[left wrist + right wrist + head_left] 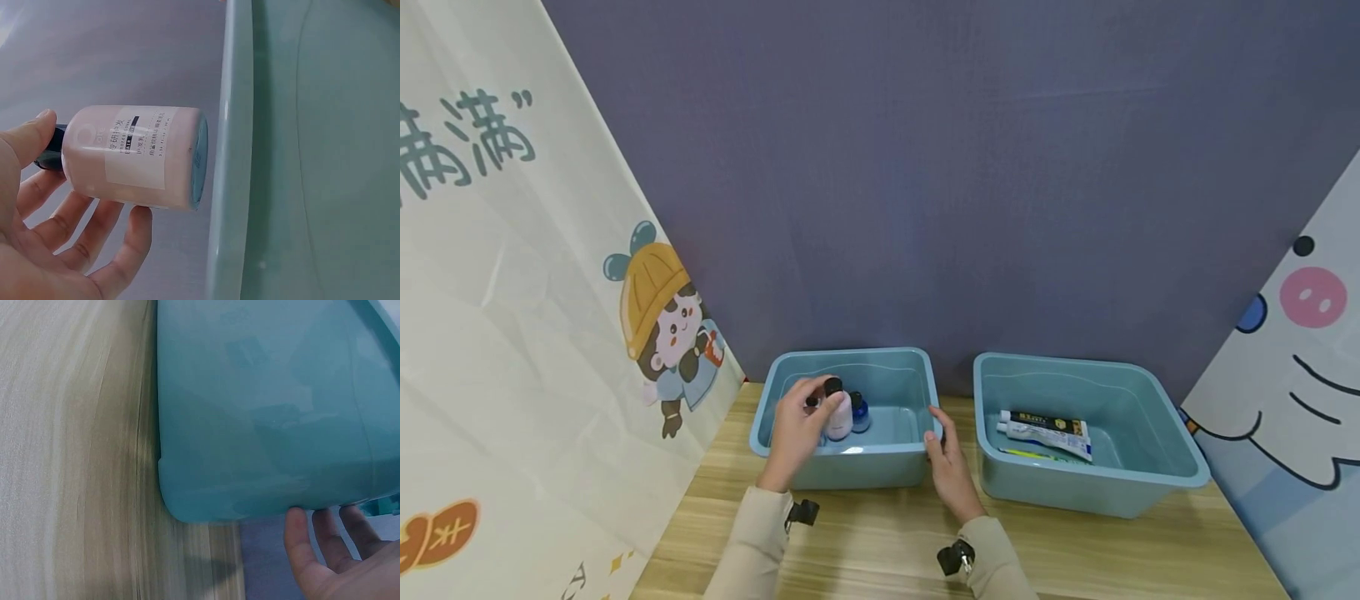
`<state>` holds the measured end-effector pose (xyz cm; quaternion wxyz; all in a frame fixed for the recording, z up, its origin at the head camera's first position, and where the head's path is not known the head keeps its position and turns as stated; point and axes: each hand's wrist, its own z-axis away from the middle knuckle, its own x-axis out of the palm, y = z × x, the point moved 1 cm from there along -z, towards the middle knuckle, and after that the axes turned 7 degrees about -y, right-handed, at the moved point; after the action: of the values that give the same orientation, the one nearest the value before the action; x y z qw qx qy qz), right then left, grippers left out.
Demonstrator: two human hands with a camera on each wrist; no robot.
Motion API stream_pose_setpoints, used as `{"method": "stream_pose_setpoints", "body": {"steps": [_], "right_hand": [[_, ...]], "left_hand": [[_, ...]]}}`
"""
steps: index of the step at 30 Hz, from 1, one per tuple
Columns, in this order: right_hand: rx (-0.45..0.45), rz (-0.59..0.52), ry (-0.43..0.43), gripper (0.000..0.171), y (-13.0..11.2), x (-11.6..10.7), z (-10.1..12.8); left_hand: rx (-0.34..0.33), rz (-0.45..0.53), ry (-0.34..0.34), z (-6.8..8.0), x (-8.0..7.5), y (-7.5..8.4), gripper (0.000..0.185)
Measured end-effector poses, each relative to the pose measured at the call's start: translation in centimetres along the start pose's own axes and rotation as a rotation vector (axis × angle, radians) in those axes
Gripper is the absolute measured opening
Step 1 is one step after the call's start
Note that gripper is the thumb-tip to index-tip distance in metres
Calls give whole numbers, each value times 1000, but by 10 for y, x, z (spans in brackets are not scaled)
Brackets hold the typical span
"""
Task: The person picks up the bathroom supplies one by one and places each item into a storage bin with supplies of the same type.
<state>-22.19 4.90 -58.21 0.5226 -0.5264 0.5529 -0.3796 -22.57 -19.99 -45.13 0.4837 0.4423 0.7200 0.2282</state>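
My left hand (800, 421) holds a pink hair-care bottle (131, 156) by its black cap, thumb on one side and fingers on the other. The bottle hangs upright over the left blue bin (857, 471), its white label showing in the left wrist view. Beside it in that bin stands a dark blue bottle (860, 415) with a black cap. Another dark cap (811, 402) peeks out, mostly hidden by my left hand. My right hand (951, 471) holds the bin's right front corner, thumb at the rim and fingertips (295, 517) against the outer wall.
A second blue bin (1075, 483) stands to the right, holding a black-and-gold tube box (1045, 421), a white tube (1048, 439) and a thin yellow-green item (1028, 454). Both bins sit on a wooden table (865, 542) against a purple-grey backdrop (887, 183).
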Motion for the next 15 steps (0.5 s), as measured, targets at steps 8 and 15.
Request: {"method": "stream_pose_setpoints", "body": {"steps": [8, 15], "right_hand": [[0, -10, 5, 47, 0, 0, 0], [18, -3, 5, 45, 3, 0, -1]], "left_hand": [[14, -119, -26, -11, -1, -7, 37], [5, -153, -56, -21, -4, -14, 38]]}}
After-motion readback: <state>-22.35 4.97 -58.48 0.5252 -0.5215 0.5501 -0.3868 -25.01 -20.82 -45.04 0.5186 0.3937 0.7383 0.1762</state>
